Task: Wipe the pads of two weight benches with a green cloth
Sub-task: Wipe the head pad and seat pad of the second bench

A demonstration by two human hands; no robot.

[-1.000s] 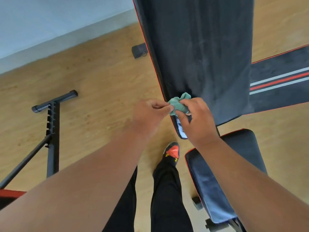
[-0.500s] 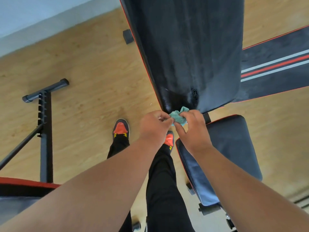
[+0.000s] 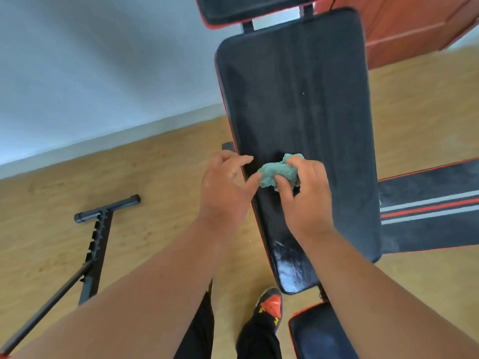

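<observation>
A crumpled green cloth [image 3: 278,171] sits bunched over the long black back pad [image 3: 305,104] of a weight bench, near the pad's left edge. My right hand [image 3: 304,193] is shut on the cloth from the right. My left hand [image 3: 225,187] is beside it, thumb touching the cloth's left end, other fingers spread above the pad's red-trimmed edge. The lower end of the back pad shows a shiny pale patch [image 3: 290,268]. The black seat pad [image 3: 316,332] lies at the bottom right, partly hidden by my right forearm. A headrest pad [image 3: 246,9] is at the top.
A black-and-red striped mat [image 3: 430,211] lies on the wooden floor to the right. A black metal frame with a toothed adjustment bar [image 3: 96,244] stands at the left. My legs and a red-and-black shoe [image 3: 270,304] are below. A red-brown cabinet [image 3: 409,27] sits at top right by the white wall.
Both hands and the cloth moved up from the pad's bottom edge onto its lower middle. The view tilted up, showing the whole back pad. My left fingers spread apart.
</observation>
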